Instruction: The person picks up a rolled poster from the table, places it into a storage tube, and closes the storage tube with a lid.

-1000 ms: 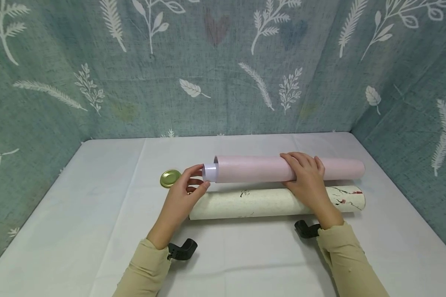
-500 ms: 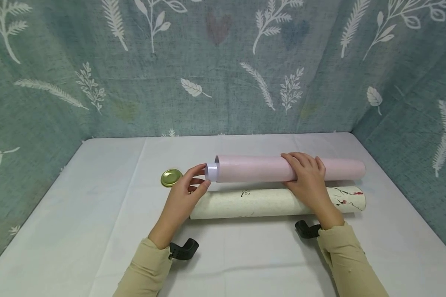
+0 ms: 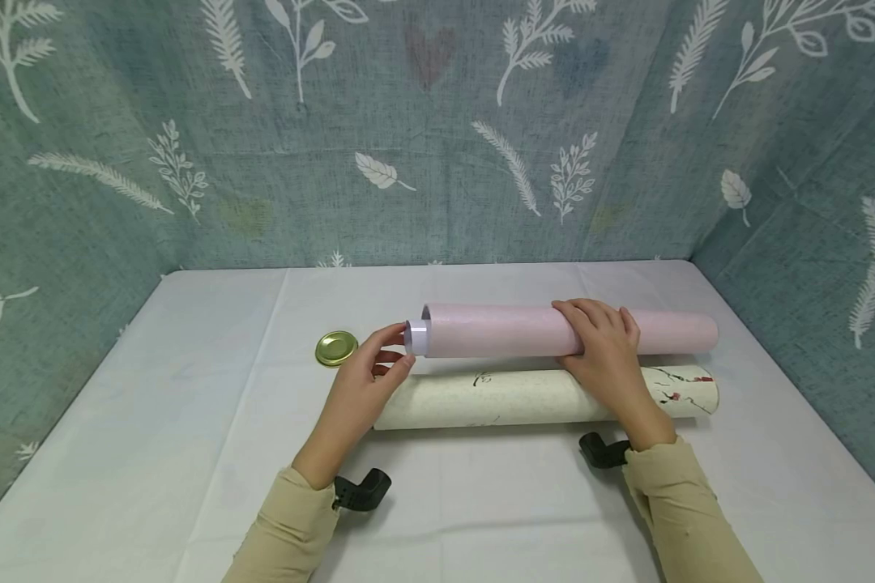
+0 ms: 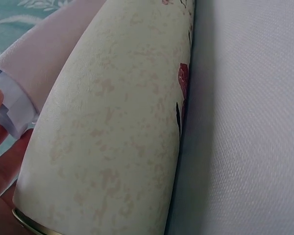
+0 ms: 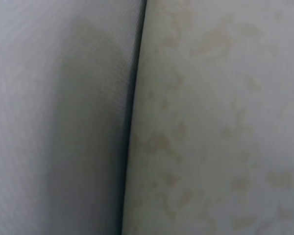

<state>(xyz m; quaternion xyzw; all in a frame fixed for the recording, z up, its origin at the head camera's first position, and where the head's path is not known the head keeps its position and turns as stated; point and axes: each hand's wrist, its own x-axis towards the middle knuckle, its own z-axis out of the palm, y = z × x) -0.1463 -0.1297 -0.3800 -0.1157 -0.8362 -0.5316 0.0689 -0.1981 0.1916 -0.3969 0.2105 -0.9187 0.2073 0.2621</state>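
My left hand [image 3: 363, 374] holds the near end of a white paper roll [image 3: 418, 338] between thumb and fingers. The roll's short end sticks out of the left opening of a pink tube [image 3: 499, 331]; its other part is hidden inside. Over the pink tube's middle, my right hand [image 3: 603, 354] grips from above. In front lies a cream tube [image 3: 467, 401] with dark writing and red blossoms, parallel to the pink one. The left wrist view shows the white roll [image 4: 14, 105] at the fingers beside the cream tube [image 4: 108, 122]. Only the cream tube [image 5: 215, 122] and cloth show in the right wrist view.
A round gold-green lid [image 3: 336, 349] lies left of the tubes, behind my left hand. White cloth [image 3: 153, 421] covers the table. A green leaf-patterned curtain [image 3: 437, 162] stands at the back and sides. Black wrist mounts [image 3: 363, 490] jut from both sleeves.
The white paper roll has slid slightly right into the pink tube, so less of it sticks out. My left hand has shifted a little right with it; the right hand stays on the tube.
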